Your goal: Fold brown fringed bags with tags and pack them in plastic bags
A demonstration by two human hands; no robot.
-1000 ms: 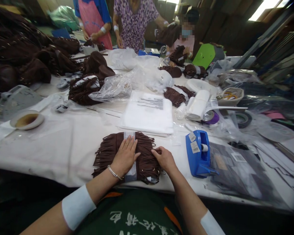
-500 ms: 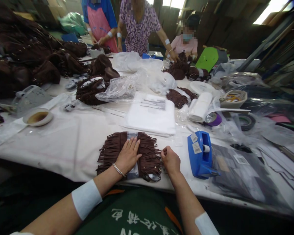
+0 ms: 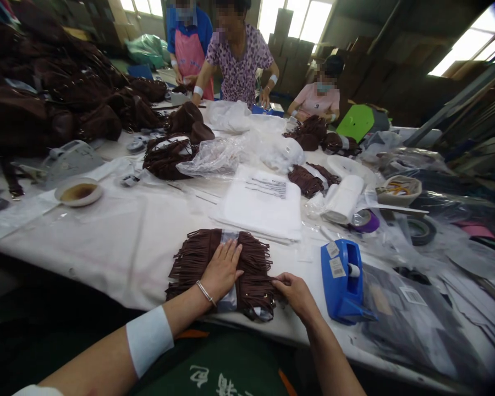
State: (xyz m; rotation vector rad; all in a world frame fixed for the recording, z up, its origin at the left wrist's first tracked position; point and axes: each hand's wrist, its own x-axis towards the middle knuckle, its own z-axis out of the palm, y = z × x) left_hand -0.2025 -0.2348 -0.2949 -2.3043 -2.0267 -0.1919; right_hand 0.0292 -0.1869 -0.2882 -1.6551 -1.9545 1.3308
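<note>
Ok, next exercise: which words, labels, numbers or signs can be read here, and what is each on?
None reads with certainty.
Green garment: large white characters, distorted and cut off.
White stack: printed lines, too small.
Blue tape dispenser: two white labels, too small.
Dark plastic packet: barcode label, too blurred.
Clear plastic piece: dark mark, too blurred.
Pink shirt: small mark, unreadable.

This is a workshop, with co-workers (image 3: 240, 69) at a shared bench (image 3: 103, 242), heaped brown goods (image 3: 72, 91), a tape dispenser (image 3: 334, 294) and stacked cartons (image 3: 292, 58).
</note>
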